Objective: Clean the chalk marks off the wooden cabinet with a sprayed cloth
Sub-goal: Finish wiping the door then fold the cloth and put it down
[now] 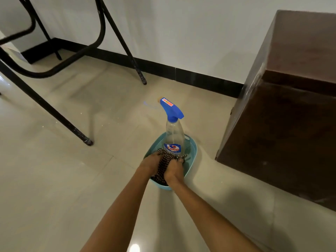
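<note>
I see a teal plastic basket on glossy beige floor tiles. In it stands a clear spray bottle with a bright blue trigger head, a red sticker on top and a blue-and-red label. The cloth is black-and-white checked. The wooden cabinet is dark reddish brown. The wall is white with a black skirting.
</note>
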